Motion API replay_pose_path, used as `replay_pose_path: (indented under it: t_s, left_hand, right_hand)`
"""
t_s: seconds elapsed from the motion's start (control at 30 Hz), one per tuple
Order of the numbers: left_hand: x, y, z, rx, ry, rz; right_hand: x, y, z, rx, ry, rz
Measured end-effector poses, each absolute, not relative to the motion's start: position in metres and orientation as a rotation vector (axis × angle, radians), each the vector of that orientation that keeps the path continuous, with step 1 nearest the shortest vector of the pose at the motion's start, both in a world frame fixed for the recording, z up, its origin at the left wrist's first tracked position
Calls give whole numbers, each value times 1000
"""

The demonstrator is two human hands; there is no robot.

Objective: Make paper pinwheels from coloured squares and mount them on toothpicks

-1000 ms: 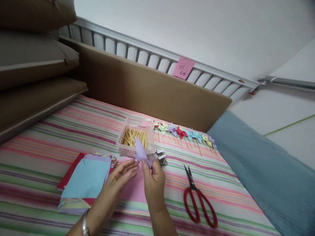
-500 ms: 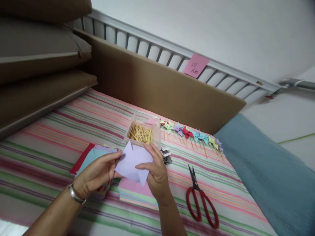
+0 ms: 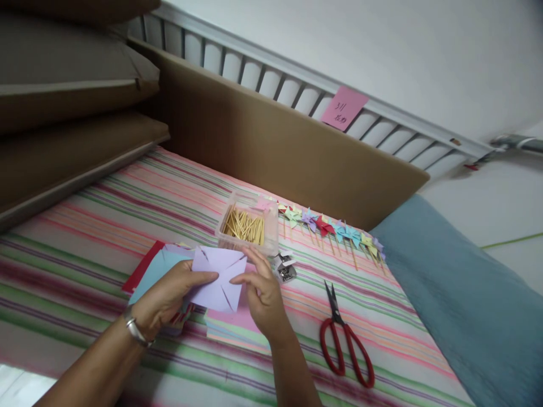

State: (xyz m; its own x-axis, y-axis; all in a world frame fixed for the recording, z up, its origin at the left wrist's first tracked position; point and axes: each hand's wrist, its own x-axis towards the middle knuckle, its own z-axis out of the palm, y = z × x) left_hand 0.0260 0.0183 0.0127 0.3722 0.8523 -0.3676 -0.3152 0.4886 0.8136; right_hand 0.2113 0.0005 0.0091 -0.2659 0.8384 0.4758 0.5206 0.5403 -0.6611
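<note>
A lavender paper square (image 3: 216, 263), slit from its corners toward the middle, is held over the table. My left hand (image 3: 169, 291) pinches its left side, the thumb lying on top. At the right edge, my right hand (image 3: 265, 297) grips the sheet, with fingers at the upper right corner and the thumb on the paper. Just below lies a stack of coloured paper (image 3: 237, 333) with a pink sheet on top. A second pile with red and light blue sheets (image 3: 159, 271) is partly hidden behind my left hand.
A clear plastic box (image 3: 271, 232) of short wooden sticks (image 3: 245, 225) stands beyond my hands, with a small container of tiny dark pieces (image 3: 286, 271) beside it. Paper pinwheels (image 3: 324, 226) line the back. Red-handled scissors (image 3: 339, 330) lie right. A brown board (image 3: 271, 141) borders the table.
The lavender square has turned and lies flatter, its slits now plain to see. My left thumb has moved onto it toward the centre; my right hand has shifted slightly left along its edge.
</note>
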Motion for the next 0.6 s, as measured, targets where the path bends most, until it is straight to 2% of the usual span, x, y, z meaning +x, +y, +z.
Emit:
replay_pose_path:
  t_s: [0.17,0.6]
  left_hand:
    - [17,23,17,750,1041,851]
    - [12,27,17,788,1001,880]
  right_hand:
    - [204,-9,18,-1116,-1916,468]
    - [191,-12,9,-1156,-2125,331]
